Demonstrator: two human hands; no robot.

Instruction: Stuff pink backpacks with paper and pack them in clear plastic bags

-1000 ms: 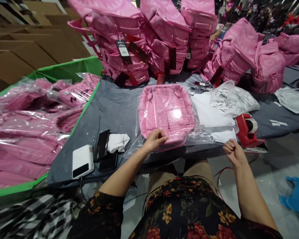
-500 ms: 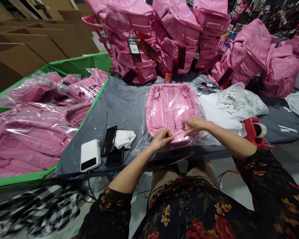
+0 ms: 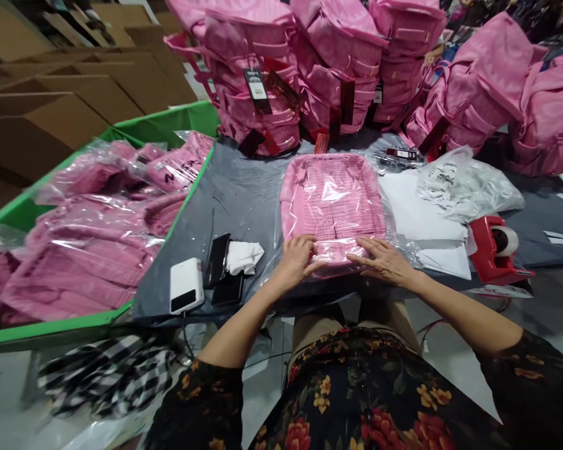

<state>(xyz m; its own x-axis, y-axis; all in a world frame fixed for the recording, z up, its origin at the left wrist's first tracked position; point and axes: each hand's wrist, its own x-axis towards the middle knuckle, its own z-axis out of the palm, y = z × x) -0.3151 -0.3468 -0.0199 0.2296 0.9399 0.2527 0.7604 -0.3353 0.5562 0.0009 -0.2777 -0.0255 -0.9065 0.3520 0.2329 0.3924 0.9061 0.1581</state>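
Note:
A pink backpack (image 3: 333, 194) in a clear plastic bag (image 3: 332, 250) lies flat on the dark-covered table before me, its ribbed panel facing up. My left hand (image 3: 296, 261) rests on the near left part of the plastic, thumb apart and pointing inward. Opposite it, my right hand (image 3: 385, 261) lies with fingers spread on the near right part. Between the two hands the plastic is pulled fairly smooth and shines. The bag's underside is hidden.
Left stands a green-rimmed bin (image 3: 169, 234) of bagged pink backpacks. A white power bank (image 3: 186, 285) and black phone (image 3: 218, 257) lie nearer. To the right are white paper (image 3: 406, 206), a plastic bag of scraps (image 3: 471, 187) and a red tape dispenser (image 3: 488, 262). Pink backpacks (image 3: 258, 81) stack behind.
My hands have moved apart along the bag's near edge. The right fingers, raised and bent before, now lie spread on the plastic. The whole view has shifted slightly.

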